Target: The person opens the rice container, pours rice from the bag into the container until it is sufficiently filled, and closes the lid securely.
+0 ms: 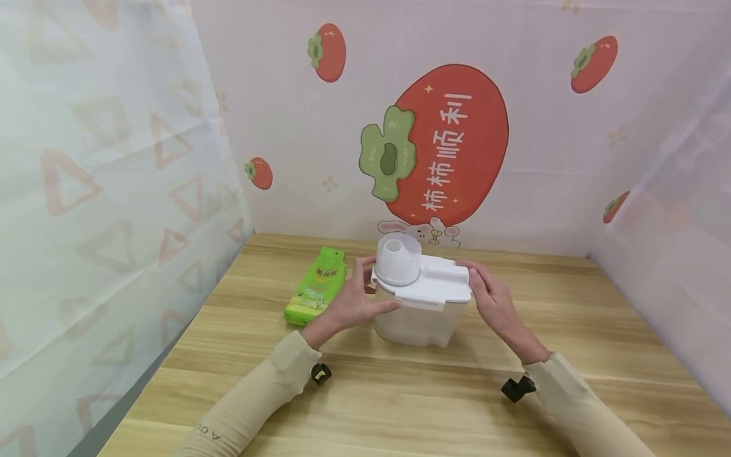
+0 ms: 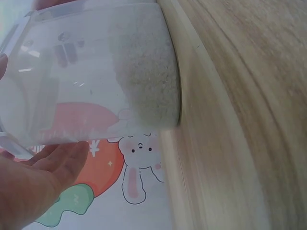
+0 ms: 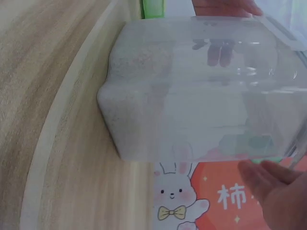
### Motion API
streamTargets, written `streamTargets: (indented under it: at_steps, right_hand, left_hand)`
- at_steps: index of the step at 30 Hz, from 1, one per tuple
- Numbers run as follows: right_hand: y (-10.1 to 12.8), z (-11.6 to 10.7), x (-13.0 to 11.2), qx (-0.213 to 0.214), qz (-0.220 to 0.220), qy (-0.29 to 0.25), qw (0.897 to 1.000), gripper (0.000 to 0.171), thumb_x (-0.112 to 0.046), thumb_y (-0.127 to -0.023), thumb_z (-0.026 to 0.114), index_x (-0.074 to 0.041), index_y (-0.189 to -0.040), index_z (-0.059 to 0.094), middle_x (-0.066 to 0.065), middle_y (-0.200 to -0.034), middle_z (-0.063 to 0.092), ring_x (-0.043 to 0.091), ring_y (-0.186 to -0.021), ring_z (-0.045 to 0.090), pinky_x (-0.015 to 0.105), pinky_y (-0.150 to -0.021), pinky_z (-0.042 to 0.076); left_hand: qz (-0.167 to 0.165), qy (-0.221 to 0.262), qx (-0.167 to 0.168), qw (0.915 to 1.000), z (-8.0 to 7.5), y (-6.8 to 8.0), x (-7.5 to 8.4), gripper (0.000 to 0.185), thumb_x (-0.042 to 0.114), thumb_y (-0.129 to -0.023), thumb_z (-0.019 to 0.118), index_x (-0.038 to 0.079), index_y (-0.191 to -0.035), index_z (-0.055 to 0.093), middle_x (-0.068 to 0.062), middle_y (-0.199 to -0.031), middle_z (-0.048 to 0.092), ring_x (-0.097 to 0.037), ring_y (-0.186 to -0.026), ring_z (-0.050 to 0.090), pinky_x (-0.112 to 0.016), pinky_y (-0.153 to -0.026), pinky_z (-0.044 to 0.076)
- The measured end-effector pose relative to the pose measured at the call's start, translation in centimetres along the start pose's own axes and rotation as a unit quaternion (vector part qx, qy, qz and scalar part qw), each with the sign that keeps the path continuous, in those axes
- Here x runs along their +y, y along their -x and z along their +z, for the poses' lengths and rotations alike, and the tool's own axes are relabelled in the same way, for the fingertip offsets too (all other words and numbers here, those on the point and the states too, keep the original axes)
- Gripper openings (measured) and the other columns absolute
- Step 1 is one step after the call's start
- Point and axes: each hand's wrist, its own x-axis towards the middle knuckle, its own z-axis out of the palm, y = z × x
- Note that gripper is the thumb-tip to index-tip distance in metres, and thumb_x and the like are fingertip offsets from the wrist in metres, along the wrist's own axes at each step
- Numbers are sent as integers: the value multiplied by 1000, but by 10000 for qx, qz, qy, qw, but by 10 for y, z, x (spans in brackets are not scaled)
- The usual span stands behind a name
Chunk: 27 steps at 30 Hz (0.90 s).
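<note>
Hands on either side of the clear plastic container [image 1: 419, 317], which sits on the wooden table [image 1: 400, 406] right between them. Left hand [image 1: 354, 301] cups the container's left end, thumb laid along the edge of the white lid [image 1: 440, 285], fingers curled behind near the round white cup [image 1: 398, 260] standing on the lid. Right hand [image 1: 493, 301] lies against the right end, fingers fairly straight along the lid's rim. Pale grains show low inside the container. Just beyond the left hand lies a green packet [image 1: 316, 287].
</note>
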Motion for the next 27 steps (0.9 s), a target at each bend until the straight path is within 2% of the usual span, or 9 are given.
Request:
streamTargets:
  at_steps: [4,8,13,20,27]
  right_hand:
    - [0,-1,4,-337,153,-541,9978,37,-17,-107,35,-4,-136,55,-6,-127,61,-2,-104,59,12,-86,49]
    - [0,-3,7,-467,218,-741,9959,39,-20,-108,34,-2,-138,53,-22,-124,58,-1,-104,59,12,-86,50]
    - [1,-4,9,-484,251,-755,9957,40,-20,-108,34,-2,-138,52,-20,-125,57,-1,-106,58,12,-88,49]
    - [5,-5,6,-372,288,-347,9983,36,-18,-107,38,-8,-136,57,-24,-123,56,1,-103,56,15,-84,46]
    - [9,-3,2,-453,125,-416,9980,33,-11,-104,44,-8,-133,58,-23,-124,57,2,-101,56,14,-82,47]
  left_hand:
    - [41,-35,-94,9999,-1,0,-1,92,28,-75,86,16,-141,22,-13,-135,56,-23,-116,61,-34,-91,55]
    - [166,-166,-135,9996,-1,0,-2,91,28,-79,83,15,-144,20,-15,-137,55,-24,-113,62,-36,-92,55]
    - [246,-81,-203,9995,-2,-1,-3,91,26,-81,81,16,-148,20,-16,-142,50,-31,-122,59,-42,-97,54]
    - [185,254,-152,9994,-1,-5,-4,85,20,-88,74,10,-153,20,-17,-152,40,-38,-133,50,-49,-101,50]
    - [-82,300,283,9991,-1,-10,-10,73,22,-91,70,13,-151,30,-21,-141,53,-37,-126,57,-43,-97,54]
